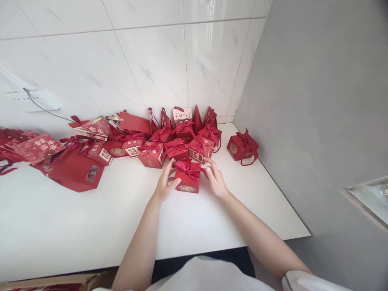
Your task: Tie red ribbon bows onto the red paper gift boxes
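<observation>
A small red gift box (187, 182) with a gold round print sits upright on the white table in front of me. Its top carries a dark red ribbon bow (188, 169). My left hand (165, 184) grips the box's left side, thumb at the front corner and fingers toward the back. At the right side, my right hand (216, 180) pinches the ribbon's right end between thumb and fingers. Just behind stand similar boxes with bows, among them a red box (176, 150) and a box with a white patterned panel (201, 148).
One bowed box (243, 146) stands apart at the right, near the grey side panel (303, 101). Along the tiled wall (151, 60) several red boxes and bags are crowded. A larger red box (77, 171) lies left. A cable (45, 108) runs from a wall socket.
</observation>
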### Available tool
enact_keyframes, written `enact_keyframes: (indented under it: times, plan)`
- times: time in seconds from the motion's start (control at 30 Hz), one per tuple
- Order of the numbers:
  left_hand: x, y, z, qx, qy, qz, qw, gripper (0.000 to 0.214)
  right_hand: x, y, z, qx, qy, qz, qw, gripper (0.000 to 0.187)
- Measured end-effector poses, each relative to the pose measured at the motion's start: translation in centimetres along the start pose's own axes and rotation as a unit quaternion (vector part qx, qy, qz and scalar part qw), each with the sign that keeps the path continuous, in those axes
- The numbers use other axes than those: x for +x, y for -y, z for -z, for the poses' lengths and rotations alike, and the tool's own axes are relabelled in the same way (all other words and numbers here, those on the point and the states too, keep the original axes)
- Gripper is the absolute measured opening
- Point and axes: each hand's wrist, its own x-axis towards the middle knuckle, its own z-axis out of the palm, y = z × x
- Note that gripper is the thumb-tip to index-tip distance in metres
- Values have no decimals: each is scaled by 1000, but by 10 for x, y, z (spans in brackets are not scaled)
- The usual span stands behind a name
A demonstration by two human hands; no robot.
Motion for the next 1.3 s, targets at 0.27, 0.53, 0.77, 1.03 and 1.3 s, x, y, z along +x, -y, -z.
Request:
enact_keyframes:
  times: [0.27,0.53,0.77,1.03,1.3]
  plan:
    - [3,6,-3,41,-176,62,982,41,4,0,2,93,-18,-87,992,70]
    - [4,7,3,9,-101,11,995,55,-2,8,7,76,-14,-62,995,62]
    - [-3,-43,20,64,86,-49,993,71,-13,23,15,22,12,-17,1000,50]
    - [-8,-55,18,138,-19,20,990,17,-22,30,12,-97,63,53,992,43]
    - [0,-39,0,-54,-124,119,984,24,-21,26,8,-163,54,128,977,30]
